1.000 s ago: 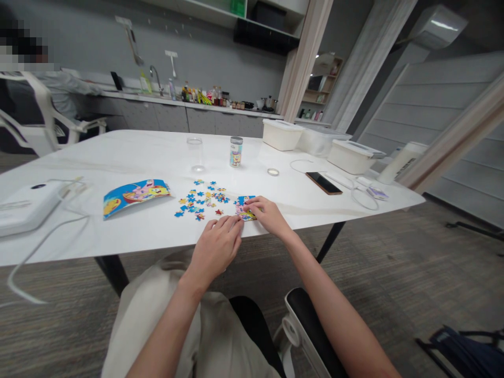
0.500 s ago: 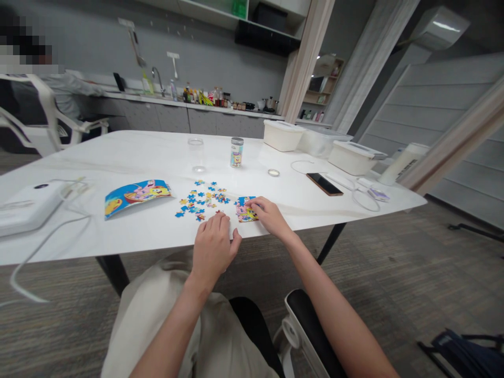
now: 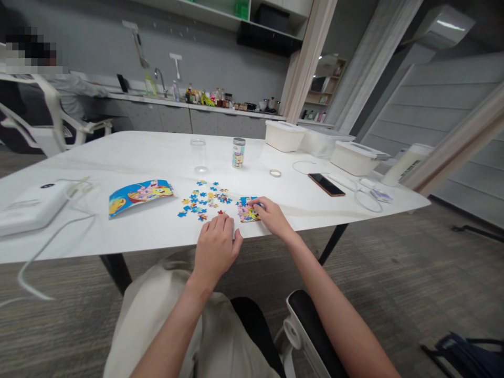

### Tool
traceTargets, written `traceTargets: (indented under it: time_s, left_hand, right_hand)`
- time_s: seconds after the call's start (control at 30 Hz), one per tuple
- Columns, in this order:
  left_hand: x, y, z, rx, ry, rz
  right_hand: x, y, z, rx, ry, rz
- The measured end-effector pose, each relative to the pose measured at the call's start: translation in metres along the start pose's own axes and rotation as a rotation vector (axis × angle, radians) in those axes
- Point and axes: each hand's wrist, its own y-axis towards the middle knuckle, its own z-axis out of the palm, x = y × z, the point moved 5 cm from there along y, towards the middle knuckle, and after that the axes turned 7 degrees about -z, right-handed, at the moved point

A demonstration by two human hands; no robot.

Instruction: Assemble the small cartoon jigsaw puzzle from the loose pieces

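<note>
A partly joined jigsaw puzzle (image 3: 244, 211), pink, yellow and blue, lies near the table's front edge. My right hand (image 3: 271, 216) is over its right side, fingers bent and tips pinched at a piece there; the fingers cover that piece. At the table edge rests my left hand (image 3: 216, 242), palm down, holding nothing visible, with the thumb apart from the fingers. Just beyond its fingertips is a red puzzle piece (image 3: 221, 212), partly hidden. Loose puzzle pieces (image 3: 202, 202), mostly blue, are scattered left of the joined part. Further left, a curled picture sheet (image 3: 142, 196) shows cartoon figures.
Behind the pieces stand a clear jar (image 3: 199, 156) and a printed can (image 3: 238, 153), with a round lid (image 3: 275, 173) nearby. A phone (image 3: 326, 185), cables and white bins (image 3: 284, 136) are at right. A white device (image 3: 33, 206) lies left. A person (image 3: 74, 92) sits beyond.
The view has shifted slightly, moving the scene a little to the right. Both hands stay in nearly the same places, the right one still at the joined puzzle.
</note>
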Motion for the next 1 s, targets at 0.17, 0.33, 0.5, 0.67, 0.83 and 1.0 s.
traceTargets:
  time_s: [0.17,0.33,0.5,0.67,0.83,1.0]
  left_hand:
    - [-0.0005,-0.0005,-0.0012,0.008,-0.008,0.004]
    - [-0.0001,-0.001,-0.0015,0.04,-0.014,0.019]
    - [0.0027,-0.0035,-0.0022,0.101,-0.116,0.049]
    - [0.0043,-0.0039,-0.0028,0.16,-0.157,-0.008]
    - [0.0037,-0.0032,-0.0034,0.187,-0.176,-0.038]
    - [0.0035,-0.0033,-0.0035,0.195,-0.206,-0.039]
  right_hand:
    - [0.0011,0.0002,-0.0009,0.007,-0.015,0.003]
    - [0.0027,0.0001,-0.0015,0.011,-0.034,-0.007]
    - [0.0021,-0.0009,-0.0009,0.012,-0.032,-0.003]
    - [0.001,-0.0021,0.0001,0.02,-0.019,-0.027]
    - [-0.0024,-0.0026,0.001,0.005,-0.01,-0.044]
    - [-0.0035,-0.0028,0.0015,-0.003,-0.005,-0.051]
